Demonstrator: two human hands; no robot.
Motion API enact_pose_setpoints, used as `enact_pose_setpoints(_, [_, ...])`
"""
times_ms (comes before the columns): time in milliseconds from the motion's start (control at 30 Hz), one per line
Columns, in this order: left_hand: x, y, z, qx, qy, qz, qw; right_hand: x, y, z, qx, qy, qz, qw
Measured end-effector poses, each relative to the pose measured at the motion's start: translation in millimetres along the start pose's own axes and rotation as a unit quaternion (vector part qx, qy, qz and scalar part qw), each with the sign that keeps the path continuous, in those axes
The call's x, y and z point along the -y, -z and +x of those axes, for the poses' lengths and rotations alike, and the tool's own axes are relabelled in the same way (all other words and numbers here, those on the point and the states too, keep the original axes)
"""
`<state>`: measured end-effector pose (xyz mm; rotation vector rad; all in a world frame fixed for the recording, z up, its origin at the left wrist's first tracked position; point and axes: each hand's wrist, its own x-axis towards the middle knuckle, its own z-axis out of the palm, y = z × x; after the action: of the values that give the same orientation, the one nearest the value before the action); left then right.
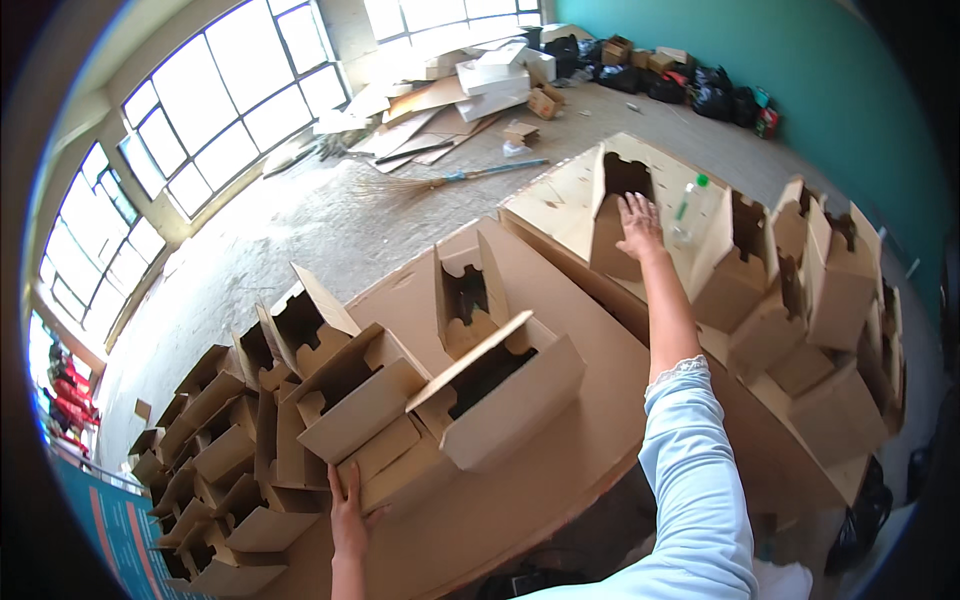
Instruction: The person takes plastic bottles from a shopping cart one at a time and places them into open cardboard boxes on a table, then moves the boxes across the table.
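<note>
My right hand reaches far forward, its fingers spread against an upright open-top cardboard box on the wooden tabletop. A clear plastic bottle with a green cap stands just right of that box. Lower down, my left hand has its fingers stretched out and touches the near end of a closed-looking cardboard box. Right beside it stands an open-top box with raised side flaps, and behind that a narrower open box. Both rest on a cardboard-covered table.
Several open boxes crowd the left of the near table. More boxes cluster on the right of the wooden top. On the floor beyond lie a broom, a heap of cardboard and white foam, and black bags along the green wall.
</note>
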<state>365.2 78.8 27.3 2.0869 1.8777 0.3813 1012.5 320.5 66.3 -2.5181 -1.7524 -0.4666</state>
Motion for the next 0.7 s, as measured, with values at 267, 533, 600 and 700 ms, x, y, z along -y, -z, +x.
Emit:
enact_pose_setpoints(267, [2.7, 1.0, -5.9, 0.016, 0.002, 0.041, 0.999, 13.5, -20.5, 42.2, 0.082, 0.010, 0.104, 0.991])
enact_pose_setpoints(533, [-0.1, 3.2, -5.9, 0.011, -0.020, 0.038, 0.999, 1.5, -22.1, 13.2, -0.003, 0.062, 0.076, 0.995])
enact_pose_setpoints(600, [1.9, 2.6, -5.8, 0.007, -0.031, 0.037, 0.999, -9.9, 5.7, -3.2, -0.056, 0.059, 0.086, 0.993])
enact_pose_setpoints(700, [1.1, 4.0, -3.4, 0.012, -0.044, 0.048, 0.998, -27.8, 58.7, -33.1, -0.179, 0.105, 0.143, 0.968])
